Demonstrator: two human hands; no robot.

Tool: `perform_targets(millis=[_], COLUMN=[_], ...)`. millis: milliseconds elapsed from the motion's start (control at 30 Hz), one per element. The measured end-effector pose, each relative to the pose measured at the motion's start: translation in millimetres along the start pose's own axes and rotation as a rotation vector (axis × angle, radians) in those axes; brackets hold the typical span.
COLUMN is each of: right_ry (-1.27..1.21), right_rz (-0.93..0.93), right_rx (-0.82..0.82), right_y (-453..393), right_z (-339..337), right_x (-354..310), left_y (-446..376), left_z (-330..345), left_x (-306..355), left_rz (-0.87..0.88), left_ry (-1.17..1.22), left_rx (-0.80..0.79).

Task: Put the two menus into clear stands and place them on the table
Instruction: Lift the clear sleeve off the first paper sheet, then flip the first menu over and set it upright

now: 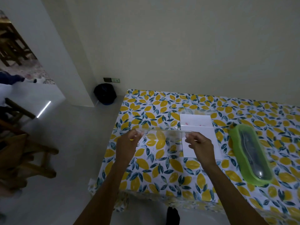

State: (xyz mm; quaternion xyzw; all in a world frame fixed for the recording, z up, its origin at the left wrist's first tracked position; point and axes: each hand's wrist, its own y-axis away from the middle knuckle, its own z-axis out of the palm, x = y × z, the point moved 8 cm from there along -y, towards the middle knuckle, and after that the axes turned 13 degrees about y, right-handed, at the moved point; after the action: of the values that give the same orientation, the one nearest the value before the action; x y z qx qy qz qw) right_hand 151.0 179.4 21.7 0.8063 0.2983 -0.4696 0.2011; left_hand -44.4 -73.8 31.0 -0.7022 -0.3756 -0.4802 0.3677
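Observation:
A clear stand (162,135) hangs above the lemon-print table (162,176), held at both ends. My left hand (125,146) pinches its left end and my right hand (200,147) pinches its right end. It holds no paper that I can see. One white menu sheet (203,143) lies flat on the cloth under my right hand. Beyond it a second white menu (195,120) with faint pink marks sits at the far side; a second clear stand (201,112) seems to hold it, though its outline is faint.
A green tray with a clear domed lid (250,155) lies to the right of the sheets. Wooden chairs (24,156) stand on the floor to the left. A dark bag (105,94) sits by the wall past the table's far left corner.

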Motion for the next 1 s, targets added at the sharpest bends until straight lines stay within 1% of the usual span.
perform_targets(millis=[133,233,367,533,633,767,833,1000], right_ry=[0.177,0.278,0.35,0.395,0.417,0.429,0.443,0.473], right_rz=[-0.087,-0.146,-0.174,-0.194,-0.201,-0.188,-0.181,-0.154], right_rx=[0.073,0.102,0.102,0.068,0.057,0.042,0.034,0.016], right_y=[-30.4,-52.1,-84.5,-117.7,-130.5,-142.6,-146.4,-151.3], right_z=[-0.8,1.9,7.4,14.2,17.4,23.7,26.9,31.5], right_x=[-9.5,-19.9,-27.1,-29.2,-28.5,-22.1,-19.7,-16.1], left_y=[-33.4,-53.0,-74.5,-104.9,-114.0,-122.6,-125.2,-126.9], left_z=[7.1,14.6,18.1,26.9,30.6,35.2,36.6,40.5], left_x=[-1.1,4.8,8.3,3.1,3.4,-2.6,-6.0,-6.5], left_rz=[0.033,-0.099,-0.191,-0.115,-0.098,-0.127,-0.146,-0.127], left_ry=[-0.184,-0.25,-0.292,-0.478,-0.502,-0.507,-0.502,-0.463], left_rx=[-0.028,-0.035,0.039,0.04,0.056,0.076,0.087,0.116])
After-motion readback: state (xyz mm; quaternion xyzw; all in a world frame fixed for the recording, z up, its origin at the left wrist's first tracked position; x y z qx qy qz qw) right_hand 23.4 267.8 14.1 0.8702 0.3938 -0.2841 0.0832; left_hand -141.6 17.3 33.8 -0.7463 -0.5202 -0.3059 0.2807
